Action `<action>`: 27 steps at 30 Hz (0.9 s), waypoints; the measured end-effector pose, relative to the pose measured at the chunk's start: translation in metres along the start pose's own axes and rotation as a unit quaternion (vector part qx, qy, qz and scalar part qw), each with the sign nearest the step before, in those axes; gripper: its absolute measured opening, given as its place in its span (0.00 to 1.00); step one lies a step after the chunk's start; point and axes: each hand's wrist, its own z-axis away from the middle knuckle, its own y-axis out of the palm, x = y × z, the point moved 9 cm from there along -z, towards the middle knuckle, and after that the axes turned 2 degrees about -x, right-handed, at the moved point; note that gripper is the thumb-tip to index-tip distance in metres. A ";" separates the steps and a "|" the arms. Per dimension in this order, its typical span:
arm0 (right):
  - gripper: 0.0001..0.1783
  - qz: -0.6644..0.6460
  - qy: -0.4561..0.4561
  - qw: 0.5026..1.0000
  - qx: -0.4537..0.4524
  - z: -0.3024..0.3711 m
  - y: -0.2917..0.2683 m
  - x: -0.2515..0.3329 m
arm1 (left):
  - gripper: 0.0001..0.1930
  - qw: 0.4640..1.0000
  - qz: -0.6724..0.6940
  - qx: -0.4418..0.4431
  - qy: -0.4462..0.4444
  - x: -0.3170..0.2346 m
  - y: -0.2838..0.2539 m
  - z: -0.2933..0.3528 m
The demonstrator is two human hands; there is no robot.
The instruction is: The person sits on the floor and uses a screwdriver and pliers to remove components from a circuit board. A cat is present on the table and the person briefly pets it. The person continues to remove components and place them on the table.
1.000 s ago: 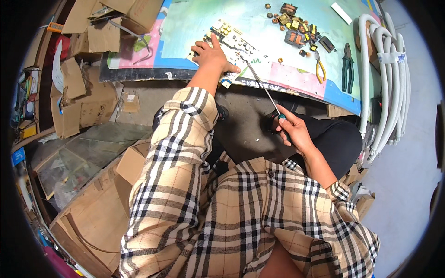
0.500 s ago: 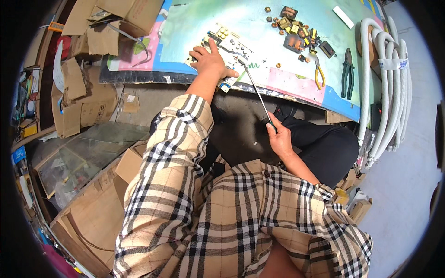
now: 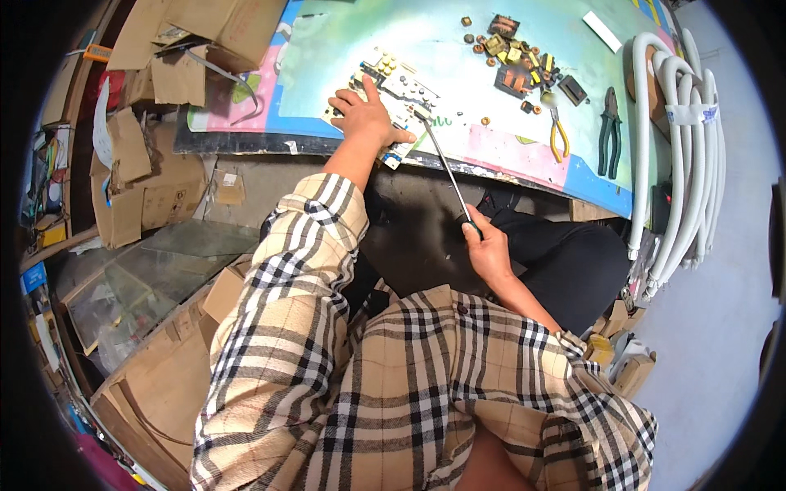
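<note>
A pale circuit board (image 3: 398,83) studded with small components lies at the near edge of the table. My left hand (image 3: 364,119) rests on it, fingers spread, thumb stretched to the right, covering part of it. Closed around the dark handle of a long screwdriver (image 3: 447,166) is my right hand (image 3: 490,250), below the table edge. The steel shaft slants up and left, its tip against a small part on the board's right side. Whether that part is loose I cannot tell.
Right of the board lies a pile of coils and transformers (image 3: 514,79). Beyond it are yellow-handled pliers (image 3: 559,139), dark green pliers (image 3: 610,135) and a white strip (image 3: 603,31). Bundled white hoses (image 3: 679,155) stand at the table's right edge, cardboard boxes (image 3: 176,188) at left.
The view has shifted slightly, so most things sit a little further left. My left hand stays spread on the board, and the screwdriver tip remains at the board's right side.
</note>
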 end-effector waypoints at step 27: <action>0.22 0.167 -0.038 0.985 0.007 -0.062 -0.032 0.064 | 0.78 0.999 0.003 0.039 -0.006 -0.004 0.002 0.003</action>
